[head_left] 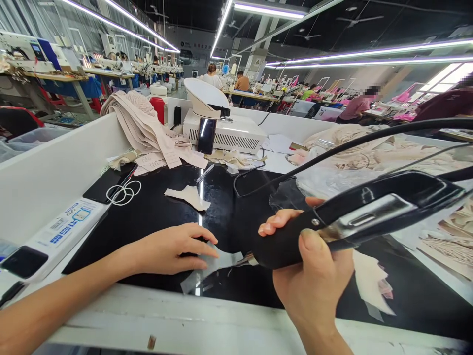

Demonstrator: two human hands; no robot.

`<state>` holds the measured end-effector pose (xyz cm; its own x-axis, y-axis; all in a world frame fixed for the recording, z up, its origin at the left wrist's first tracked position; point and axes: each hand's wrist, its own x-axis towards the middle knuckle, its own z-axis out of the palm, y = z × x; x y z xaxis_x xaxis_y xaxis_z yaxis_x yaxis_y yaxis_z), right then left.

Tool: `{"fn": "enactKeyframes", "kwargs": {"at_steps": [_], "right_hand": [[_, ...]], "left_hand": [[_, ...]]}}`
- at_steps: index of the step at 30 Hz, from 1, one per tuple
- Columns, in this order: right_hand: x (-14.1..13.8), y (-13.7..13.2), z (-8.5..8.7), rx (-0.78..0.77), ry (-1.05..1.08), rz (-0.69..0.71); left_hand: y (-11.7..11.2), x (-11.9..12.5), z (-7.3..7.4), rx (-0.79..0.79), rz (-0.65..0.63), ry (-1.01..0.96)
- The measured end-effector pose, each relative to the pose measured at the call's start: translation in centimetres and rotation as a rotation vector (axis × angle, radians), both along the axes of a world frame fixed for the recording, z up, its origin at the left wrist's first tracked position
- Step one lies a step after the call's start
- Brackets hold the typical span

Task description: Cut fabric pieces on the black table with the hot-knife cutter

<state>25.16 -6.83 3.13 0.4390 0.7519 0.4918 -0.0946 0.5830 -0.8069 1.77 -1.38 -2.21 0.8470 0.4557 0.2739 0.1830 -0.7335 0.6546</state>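
My left hand (173, 249) lies flat with its fingers spread over a thin translucent piece of material (224, 260). My right hand (320, 278) is wrapped round a black corded power tool (354, 212) with a silver plate on its side. The tool's narrow metal tip meets the right part of the translucent piece; its exact shape is hard to make out. Farther back on the glossy black board (144, 217) is a cream fabric piece (189, 196). More cream pieces (369, 281) lie to the right of my right hand.
A smartphone (207, 135) leans on a white vented box (229, 135). Cream fabric strips (148, 128) are heaped at the back left, more fabric (354, 140) at the right. A black cable (343, 143) arches across. A white cord loop (123, 192) and a long box (66, 224) lie left.
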Motion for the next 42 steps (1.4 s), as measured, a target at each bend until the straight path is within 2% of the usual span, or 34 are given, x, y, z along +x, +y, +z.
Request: {"fn": "enactKeyframes", "kwargs": {"at_steps": [4, 6, 11, 13, 16, 19, 20, 22, 25, 28, 31, 33, 35, 38, 42], "right_hand": [[0.2, 0.1, 0.2, -0.002, -0.006, -0.035], [0.4, 0.1, 0.2, -0.018, -0.038, -0.058], [1.6, 0.3, -0.1, -0.071, -0.185, -0.130], [2.4, 0.5, -0.4, -0.090, -0.300, -0.211], [3.6, 0.5, -0.7, -0.091, -0.485, -0.404], [4.0, -0.1, -0.8, 0.066, -0.529, -0.631], [4.0, -0.4, -0.9, 0.138, -0.580, -0.648], [3.7, -0.8, -1.2, 0.244, -0.818, -0.540], [2.9, -0.5, -2.5, 0.237, -1.204, -0.201], [2.2, 0.7, -4.2, 0.114, -1.254, 0.036], [1.9, 2.0, -5.4, -0.143, -1.153, 0.200], [1.7, 2.7, -5.8, -0.267, -1.077, 0.255], [1.4, 3.4, -5.8, -0.297, -1.032, 0.296], [0.6, 4.4, -5.2, -0.235, -0.996, 0.311], [-0.8, 6.2, -4.3, -0.170, -1.017, 0.225]], "left_hand": [[-0.1, 0.3, -1.1, 0.060, 0.240, 0.007], [0.0, 0.4, -1.5, 0.098, 0.300, 0.038], [0.1, 0.6, -1.7, 0.079, 0.297, 0.043], [0.1, 0.7, -1.7, 0.052, 0.290, 0.033], [0.1, 0.9, -1.6, 0.015, 0.282, 0.021], [0.1, 1.1, -1.4, -0.032, 0.280, -0.007], [0.1, 1.2, -1.3, -0.054, 0.283, -0.013], [0.1, 1.3, -0.9, -0.100, 0.294, -0.008], [0.1, 1.5, -0.2, -0.181, 0.343, 0.001], [0.1, 1.5, 0.3, -0.331, 0.387, -0.064], [0.7, 1.6, 0.1, -0.460, 0.405, -0.210], [1.3, 1.6, -0.3, -0.500, 0.428, -0.293], [2.0, 1.4, -0.8, -0.518, 0.464, -0.329], [3.1, 1.1, -1.5, -0.527, 0.517, -0.332], [4.5, 0.6, -1.2, -0.528, 0.553, -0.308]]}}
